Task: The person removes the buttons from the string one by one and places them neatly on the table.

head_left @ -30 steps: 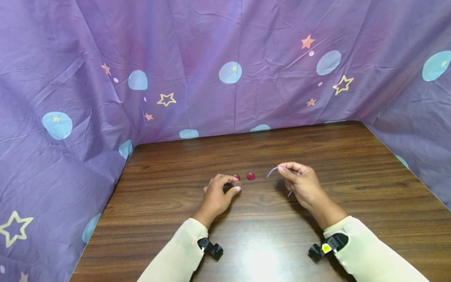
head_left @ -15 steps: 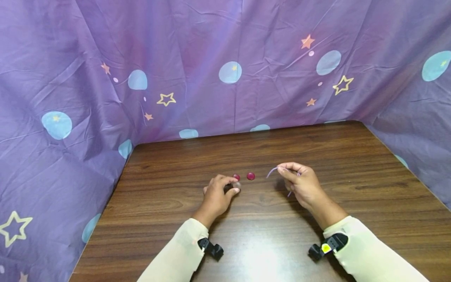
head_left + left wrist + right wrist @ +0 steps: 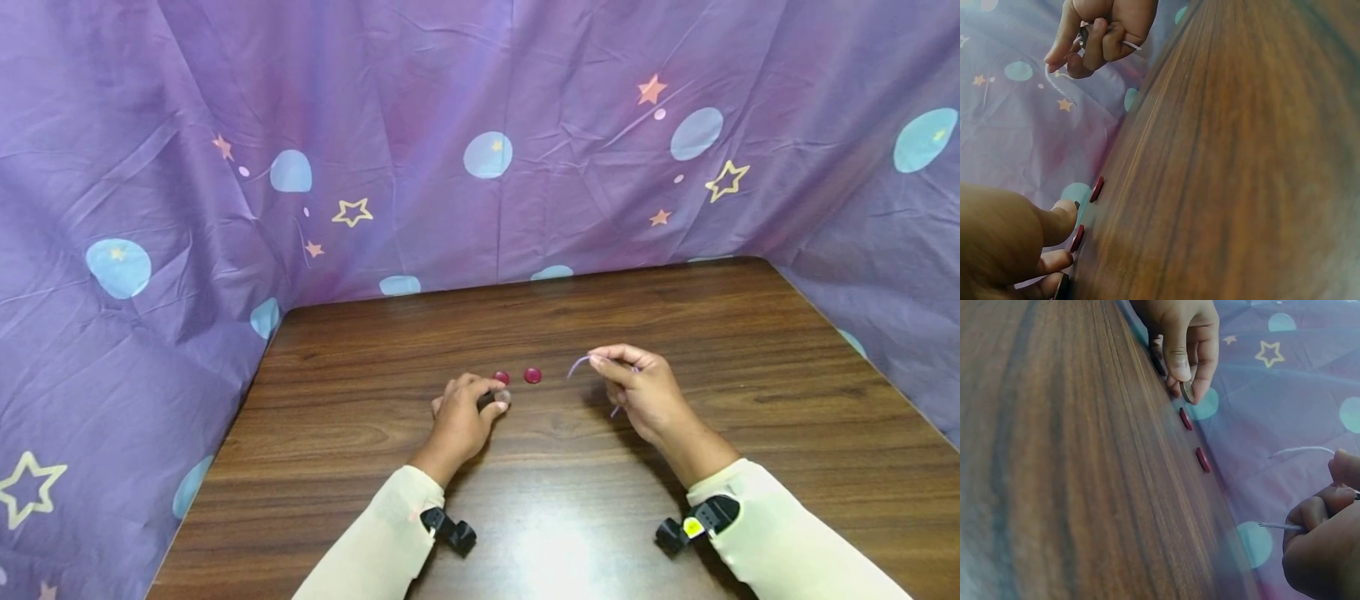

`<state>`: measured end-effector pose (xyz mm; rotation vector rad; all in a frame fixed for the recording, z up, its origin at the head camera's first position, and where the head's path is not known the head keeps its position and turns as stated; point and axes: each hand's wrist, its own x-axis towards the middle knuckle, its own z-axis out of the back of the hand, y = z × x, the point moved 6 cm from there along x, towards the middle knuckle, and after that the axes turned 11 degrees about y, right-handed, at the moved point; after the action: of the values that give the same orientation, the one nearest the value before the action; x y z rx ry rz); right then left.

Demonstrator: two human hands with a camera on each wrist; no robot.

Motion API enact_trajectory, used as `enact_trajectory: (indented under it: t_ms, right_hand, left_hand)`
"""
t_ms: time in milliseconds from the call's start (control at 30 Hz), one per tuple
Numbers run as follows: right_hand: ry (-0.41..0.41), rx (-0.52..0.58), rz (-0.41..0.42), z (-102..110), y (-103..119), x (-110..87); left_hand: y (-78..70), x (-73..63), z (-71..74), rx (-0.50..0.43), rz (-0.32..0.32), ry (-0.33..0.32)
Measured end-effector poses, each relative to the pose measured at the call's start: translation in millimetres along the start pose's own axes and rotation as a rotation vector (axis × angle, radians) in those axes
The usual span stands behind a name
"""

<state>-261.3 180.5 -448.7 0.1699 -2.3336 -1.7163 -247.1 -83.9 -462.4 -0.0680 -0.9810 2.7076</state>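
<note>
My left hand (image 3: 459,418) pinches a round greyish-brown button (image 3: 503,398) between thumb and fingertips, close over the table. Right behind that button lies a dark red button (image 3: 502,377), and a second red button (image 3: 532,376) lies a little to its right. Under the left hand's other fingers, a dark disc (image 3: 1158,364) is partly visible in the right wrist view. My right hand (image 3: 647,393) holds a thin pale purple string (image 3: 577,363), one end sticking out past the fingertips and the other hanging below. A small dark piece (image 3: 1083,37) shows among the right hand's fingers, mostly covered.
The brown wood-grain table (image 3: 360,517) extends around both hands. A purple curtain (image 3: 420,100) with stars and planets hangs behind it and along both sides. Black wrist cameras (image 3: 450,531) are strapped over the pale sleeves.
My left hand shifts very slightly with the greyish-brown button between its fingertips, uncovering more of the nearer red button. The right hand and its string stay nearly still.
</note>
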Motion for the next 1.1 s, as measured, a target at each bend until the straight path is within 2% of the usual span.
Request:
enact_trajectory:
  t_ms: [533, 1100]
  right_hand:
    - [0.052, -0.005, -0.037, -3.0, -0.4, -1.0]
    - [0.124, 0.011, -0.053, -7.6, 2.0, -0.5]
  left_hand:
    - [0.8, -0.1, -2.3, 0.012, -0.008, -0.030]
    - [1.2, 0.1, -2.4, 0.037, -0.008, -0.029]
